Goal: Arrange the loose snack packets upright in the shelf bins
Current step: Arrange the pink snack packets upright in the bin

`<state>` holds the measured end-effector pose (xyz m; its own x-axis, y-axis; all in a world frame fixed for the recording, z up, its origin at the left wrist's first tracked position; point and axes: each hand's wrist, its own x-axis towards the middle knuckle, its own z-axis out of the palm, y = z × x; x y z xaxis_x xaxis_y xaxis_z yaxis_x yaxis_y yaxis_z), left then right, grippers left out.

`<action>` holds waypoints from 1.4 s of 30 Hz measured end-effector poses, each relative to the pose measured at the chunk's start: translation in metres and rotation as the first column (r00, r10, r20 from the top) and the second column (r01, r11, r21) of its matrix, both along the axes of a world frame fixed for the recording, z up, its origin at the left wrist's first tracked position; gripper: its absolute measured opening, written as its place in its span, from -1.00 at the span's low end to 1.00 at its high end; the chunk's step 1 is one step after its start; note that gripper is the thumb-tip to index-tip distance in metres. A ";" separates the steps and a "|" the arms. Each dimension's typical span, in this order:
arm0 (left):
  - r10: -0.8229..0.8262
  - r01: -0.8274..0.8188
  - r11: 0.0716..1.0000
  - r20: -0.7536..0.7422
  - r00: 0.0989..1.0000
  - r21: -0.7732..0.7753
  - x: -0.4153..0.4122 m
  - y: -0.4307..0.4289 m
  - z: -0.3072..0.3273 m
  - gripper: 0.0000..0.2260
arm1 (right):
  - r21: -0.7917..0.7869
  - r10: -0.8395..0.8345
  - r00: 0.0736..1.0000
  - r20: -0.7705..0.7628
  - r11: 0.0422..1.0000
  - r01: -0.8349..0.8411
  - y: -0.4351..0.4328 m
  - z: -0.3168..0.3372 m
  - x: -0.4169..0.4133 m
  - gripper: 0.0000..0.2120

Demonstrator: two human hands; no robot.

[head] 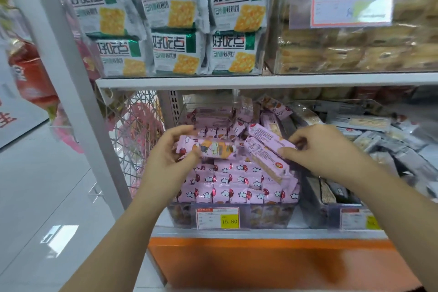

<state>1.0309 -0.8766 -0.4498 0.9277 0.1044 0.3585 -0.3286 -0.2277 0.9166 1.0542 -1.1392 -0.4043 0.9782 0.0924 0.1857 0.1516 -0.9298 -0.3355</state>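
Left hand: the left hand (175, 149) is over the bin, fingers and thumb curled round one pink packet (208, 148), which it holds crosswise with its printed face toward the camera
Right hand: the right hand (317, 147) pinches the end of a slanted pink packet (270, 135) between thumb and bent fingers; a second slanted packet (263, 157) lies just below, touching it
Bin: a clear bin (272, 218) on the lower shelf, with a price tag (217, 218) on its front wall reading 15.80
Stock in place: rows of upright pink packets (237, 187) fill the front of the bin below both hands; loose pink packets (213, 116) lie jumbled at the back
Neighbouring bin: grey packets (379, 140) lie heaped to the right
Shelf above: green-and-white cracker packs (175, 7) stand in two tiers, beside clear-wrapped cakes (355, 54)
Fixture: white shelf edge (260, 82), orange base (260, 268)
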 end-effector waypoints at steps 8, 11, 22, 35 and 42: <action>0.071 -0.071 0.989 0.001 0.997 -0.127 0.003 -0.004 0.004 -0.71 | -0.146 0.012 1.000 -0.020 0.989 -0.015 0.005 -0.004 -0.003 -0.64; 0.070 -0.068 0.983 0.005 0.998 -0.173 0.003 -0.004 0.004 -0.75 | -0.101 0.008 0.998 0.065 0.995 -0.001 0.006 -0.007 -0.003 -0.68; 0.099 -0.092 0.935 0.003 0.995 -0.342 0.001 -0.007 0.010 -0.78 | 0.489 0.102 0.939 0.329 0.832 -0.262 0.025 -0.001 -0.017 -0.71; -0.300 0.173 0.759 -0.102 0.948 -0.628 -0.005 -0.006 0.020 -0.69 | 0.499 0.214 0.921 0.324 0.789 -0.359 0.063 -0.017 -0.027 -0.78; -0.042 0.019 0.825 -0.027 0.999 -0.565 -0.001 0.001 0.022 -0.62 | 0.336 0.258 0.950 0.178 0.891 -0.305 0.050 -0.005 -0.018 -0.49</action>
